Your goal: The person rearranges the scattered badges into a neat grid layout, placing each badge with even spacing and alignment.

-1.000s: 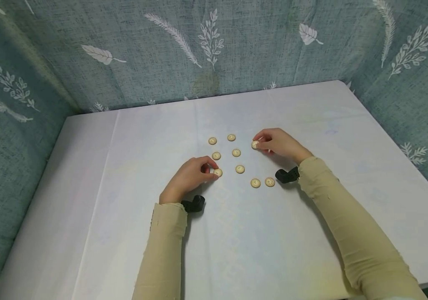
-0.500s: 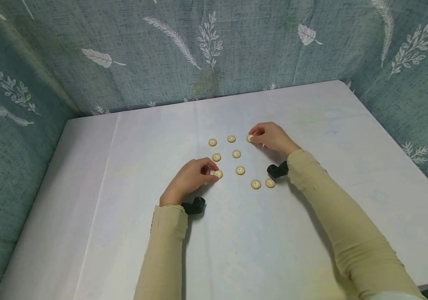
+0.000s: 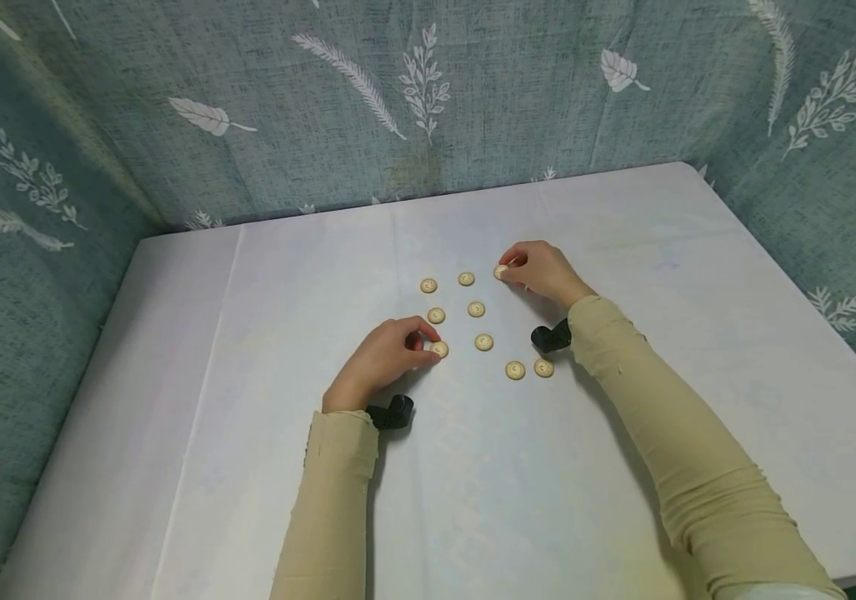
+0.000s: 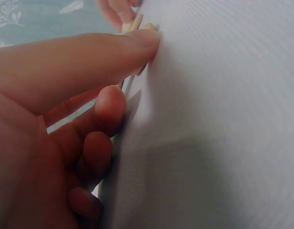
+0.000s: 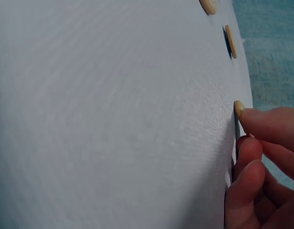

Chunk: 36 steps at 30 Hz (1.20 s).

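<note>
Several round, pale wooden buttons lie on the white table. My left hand (image 3: pixel 386 357) pinches one button (image 3: pixel 439 350) between thumb and fingers at the near left of the group, on or just over the cloth. At the back right, my right hand (image 3: pixel 545 272) pinches another button (image 3: pixel 501 272), to the right of two buttons in the far row, the nearer being this button (image 3: pixel 467 278). In the right wrist view, the thumb covers most of the held button (image 5: pixel 239 108), whose edge is at the cloth. The left thumb hides much of its button in the left wrist view.
Between the hands lie a middle-row button (image 3: pixel 476 309) and a nearer button (image 3: pixel 483 342). Two more, including this loose button (image 3: pixel 515 370), lie below the right wrist. Green leaf-patterned cloth (image 3: pixel 322 125) stands behind the table (image 3: pixel 247 467) and along both sides.
My right hand has moved left and away with its button, up to the end of the far row, slowing lately. The left hand stays on its button.
</note>
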Available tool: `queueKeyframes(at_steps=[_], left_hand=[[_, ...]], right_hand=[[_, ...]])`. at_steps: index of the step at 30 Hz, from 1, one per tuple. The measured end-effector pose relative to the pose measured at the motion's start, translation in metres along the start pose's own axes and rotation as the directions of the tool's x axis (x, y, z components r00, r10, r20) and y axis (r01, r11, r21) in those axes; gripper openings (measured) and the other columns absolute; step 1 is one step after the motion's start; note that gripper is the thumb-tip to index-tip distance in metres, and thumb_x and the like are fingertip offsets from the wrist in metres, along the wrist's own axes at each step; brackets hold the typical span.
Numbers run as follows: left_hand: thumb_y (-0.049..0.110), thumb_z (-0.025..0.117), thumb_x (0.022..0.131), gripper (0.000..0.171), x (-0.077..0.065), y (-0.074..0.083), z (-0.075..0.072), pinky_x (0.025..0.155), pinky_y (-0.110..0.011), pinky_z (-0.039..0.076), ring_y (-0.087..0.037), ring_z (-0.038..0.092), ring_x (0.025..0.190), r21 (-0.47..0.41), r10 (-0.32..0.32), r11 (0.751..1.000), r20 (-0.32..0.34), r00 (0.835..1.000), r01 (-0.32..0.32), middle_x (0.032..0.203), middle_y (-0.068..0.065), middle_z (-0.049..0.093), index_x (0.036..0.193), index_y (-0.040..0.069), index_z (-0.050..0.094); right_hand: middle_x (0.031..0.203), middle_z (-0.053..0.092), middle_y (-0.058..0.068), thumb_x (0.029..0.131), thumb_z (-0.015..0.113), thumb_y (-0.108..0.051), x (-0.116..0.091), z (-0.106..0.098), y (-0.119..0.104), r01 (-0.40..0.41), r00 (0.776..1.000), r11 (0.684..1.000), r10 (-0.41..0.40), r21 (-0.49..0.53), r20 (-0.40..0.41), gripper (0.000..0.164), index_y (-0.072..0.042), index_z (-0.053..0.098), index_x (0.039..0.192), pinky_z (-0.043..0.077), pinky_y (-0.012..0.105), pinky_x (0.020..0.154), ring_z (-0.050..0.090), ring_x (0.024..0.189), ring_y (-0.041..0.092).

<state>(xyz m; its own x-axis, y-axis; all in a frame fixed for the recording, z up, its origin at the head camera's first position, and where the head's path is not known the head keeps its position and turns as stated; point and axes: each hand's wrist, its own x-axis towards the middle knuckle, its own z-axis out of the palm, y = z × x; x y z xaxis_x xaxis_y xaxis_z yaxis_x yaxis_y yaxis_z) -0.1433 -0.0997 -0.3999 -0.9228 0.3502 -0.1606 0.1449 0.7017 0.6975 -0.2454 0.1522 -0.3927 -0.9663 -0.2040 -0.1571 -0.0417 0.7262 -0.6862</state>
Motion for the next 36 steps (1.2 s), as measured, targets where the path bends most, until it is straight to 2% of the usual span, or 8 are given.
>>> queueKeyframes(at_steps=[16,36], left_hand=[[0.023,0.068,0.077,0.015,0.0013,-0.0002,0.0002,0.064,-0.03,0.037,-0.015,0.047,0.068,-0.003,0.007,1.0,-0.003,1.0,-0.007,0.072,-0.001,0.051,0.09,0.021,0.061],[0.024,0.069,0.077,0.016,0.0011,0.0001,0.0003,0.064,-0.03,0.036,-0.016,0.047,0.069,-0.004,-0.01,1.0,-0.006,1.0,0.01,0.073,-0.002,0.051,0.091,0.021,0.061]], right_hand=[[0.072,0.056,0.006,0.084,0.061,-0.025,-0.0012,-0.0002,-0.0024,-0.007,1.0,0.998,0.006,-0.058,-0.026,0.02,-0.012,0.061,0.098,0.037,0.03,0.057,0.05,0.057,0.018],[0.077,0.056,0.007,0.085,0.058,-0.029,0.0003,-0.0014,-0.0016,-0.023,1.0,1.0,0.023,-0.021,0.008,0.025,-0.012,0.059,0.103,0.037,0.03,0.057,0.051,0.06,0.019]])
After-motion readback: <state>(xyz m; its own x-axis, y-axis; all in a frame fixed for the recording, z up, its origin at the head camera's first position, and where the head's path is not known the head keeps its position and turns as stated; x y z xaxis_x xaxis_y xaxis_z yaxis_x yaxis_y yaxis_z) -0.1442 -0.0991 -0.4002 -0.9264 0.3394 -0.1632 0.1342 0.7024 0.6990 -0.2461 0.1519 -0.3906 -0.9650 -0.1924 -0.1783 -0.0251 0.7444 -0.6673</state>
